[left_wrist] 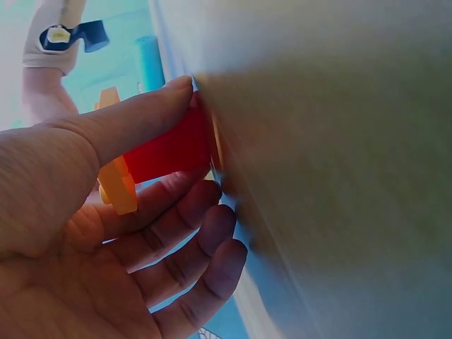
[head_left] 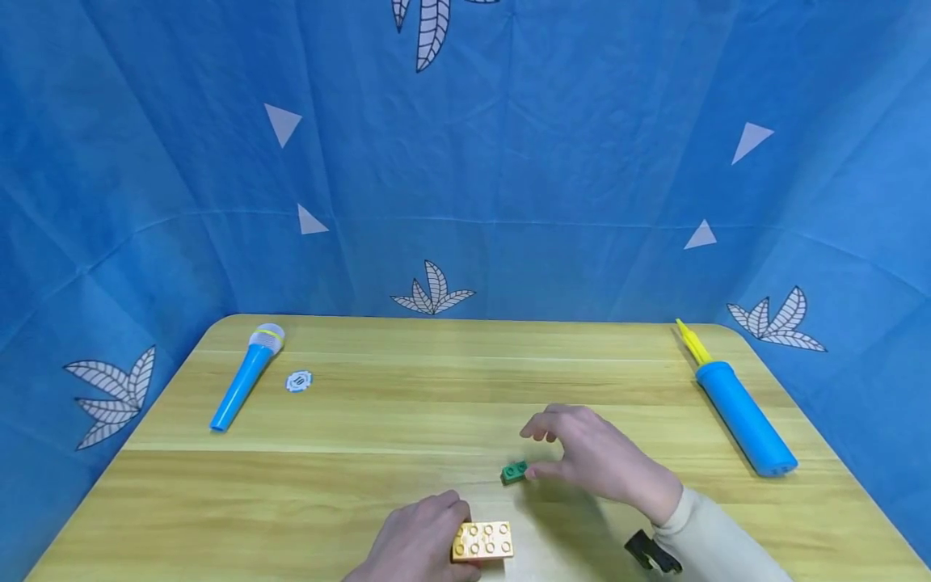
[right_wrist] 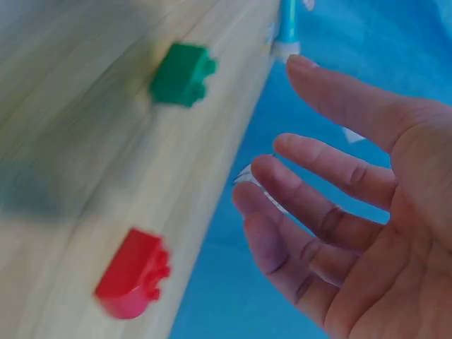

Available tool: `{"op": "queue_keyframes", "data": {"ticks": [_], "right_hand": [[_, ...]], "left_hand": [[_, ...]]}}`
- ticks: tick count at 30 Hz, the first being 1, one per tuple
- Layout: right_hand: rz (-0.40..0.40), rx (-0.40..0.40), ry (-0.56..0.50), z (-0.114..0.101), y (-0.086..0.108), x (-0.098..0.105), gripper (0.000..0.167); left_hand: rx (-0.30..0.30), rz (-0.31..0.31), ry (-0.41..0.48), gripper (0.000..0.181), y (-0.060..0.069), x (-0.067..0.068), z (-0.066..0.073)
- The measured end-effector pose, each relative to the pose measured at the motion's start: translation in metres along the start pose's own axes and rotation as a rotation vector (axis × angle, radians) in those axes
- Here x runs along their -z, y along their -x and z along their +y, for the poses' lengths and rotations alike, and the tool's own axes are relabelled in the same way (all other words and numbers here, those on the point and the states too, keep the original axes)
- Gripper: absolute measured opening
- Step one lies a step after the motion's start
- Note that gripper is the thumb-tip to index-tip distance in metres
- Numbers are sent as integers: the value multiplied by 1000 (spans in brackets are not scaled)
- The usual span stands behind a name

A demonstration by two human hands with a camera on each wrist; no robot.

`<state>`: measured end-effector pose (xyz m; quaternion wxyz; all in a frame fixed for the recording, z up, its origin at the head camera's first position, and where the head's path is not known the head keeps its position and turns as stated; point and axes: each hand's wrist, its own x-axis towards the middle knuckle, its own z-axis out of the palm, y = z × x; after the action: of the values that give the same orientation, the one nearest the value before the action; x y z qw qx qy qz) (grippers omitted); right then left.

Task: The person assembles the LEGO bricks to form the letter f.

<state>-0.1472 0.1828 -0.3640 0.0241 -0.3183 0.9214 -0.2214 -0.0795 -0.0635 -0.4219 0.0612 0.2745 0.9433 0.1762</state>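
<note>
My left hand holds toy building bricks at the front of the table. On top is an orange brick with several studs. Beneath it a red brick shows in the left wrist view, between my thumb and fingers, close to the tabletop. My right hand hovers over the table with its fingers loosely bent and nothing in them. A small green brick lies by its thumb tip. In the right wrist view, a red brick with a rounded end lies apart from the green one; the head view does not show it.
A blue toy microphone lies at the table's back left, beside a round white-and-blue chip. On the right lies a blue hand pump with a yellow nozzle. Blue patterned cloth hangs behind the wooden table.
</note>
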Motion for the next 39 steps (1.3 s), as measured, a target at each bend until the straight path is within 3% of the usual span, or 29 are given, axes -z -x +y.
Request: {"op": "queue_keyframes", "data": {"ticks": [4,9,18,29,39], "right_hand": [[23,-16,13,13,-1,-8,41],[-11,-20,-20,19,-2,-19,44],[-42,-6,2,10,-6,-37,38],[-1,-66,77,2,-10,-54,33],[51,-13,134,3,-11,-58,23]], "left_hand": [[7,2,4,40,1,-2,0],[18,1,14,41,3,-4,0],[28,-21,13,41,3,-3,0],[10,4,23,39,3,-3,-1],[6,23,0,39,3,-2,-1]]}}
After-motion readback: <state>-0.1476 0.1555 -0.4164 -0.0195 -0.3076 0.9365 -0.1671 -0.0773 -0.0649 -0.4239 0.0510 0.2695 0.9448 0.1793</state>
